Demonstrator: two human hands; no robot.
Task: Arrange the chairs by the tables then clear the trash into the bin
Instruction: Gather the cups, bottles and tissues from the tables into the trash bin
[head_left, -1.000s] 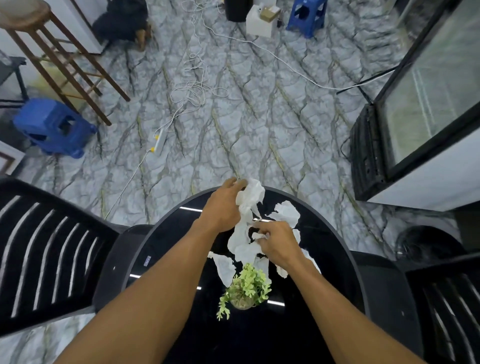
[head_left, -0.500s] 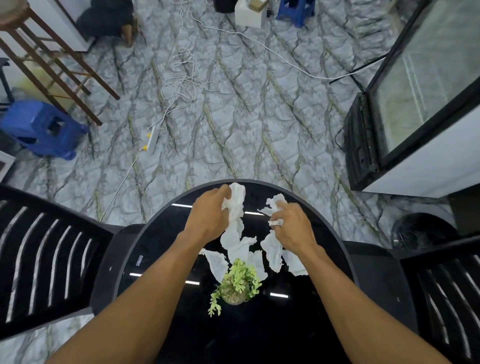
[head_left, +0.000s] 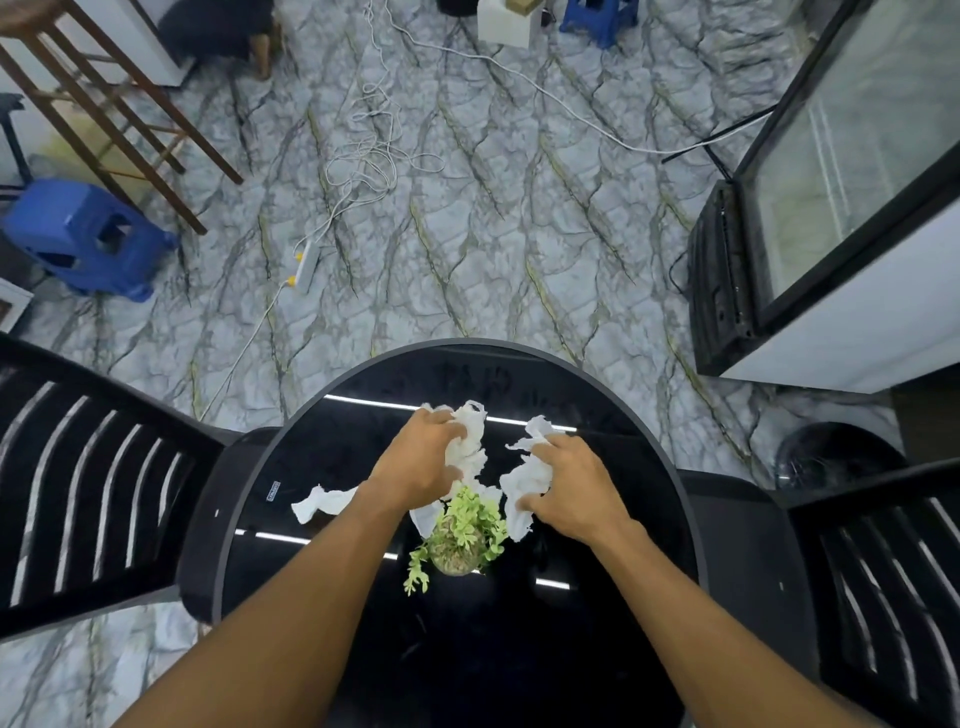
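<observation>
Two bare hands are seen from above, busy over a round black glass table (head_left: 322, 457). The left hand (head_left: 421, 460) is curled around a crumpled white tissue (head_left: 471, 441), which is bunched between fingers and thumb and trails down toward a small potted plant (head_left: 467, 535). The right hand (head_left: 579, 493) is clenched on a second crumpled tissue (head_left: 530, 480), which is gripped by bent fingers and thumb just to the right of the plant. A third tissue (head_left: 319, 505) is left lying on the tabletop beside the left wrist. More white paper is partly hidden under the plant's leaves and the left hand. The plant is set near the middle of the table, between the two forearms.

One black slatted chair (head_left: 93, 483) is drawn up against the table's left edge, and a matching chair (head_left: 883, 561) is placed at its right edge. A dark round bin (head_left: 836, 457) is seen on the floor beyond the right-hand chair, well apart from both hands.

The grey marbled floor (head_left: 493, 234) is crossed by a tangled white cable (head_left: 363, 156) that runs to a power strip (head_left: 306, 260). A blue plastic stool (head_left: 83, 239) is placed at the far left, beside the legs of a tall wooden stool (head_left: 119, 114). A glass-door cooler (head_left: 857, 182) is seen at the right edge.
</observation>
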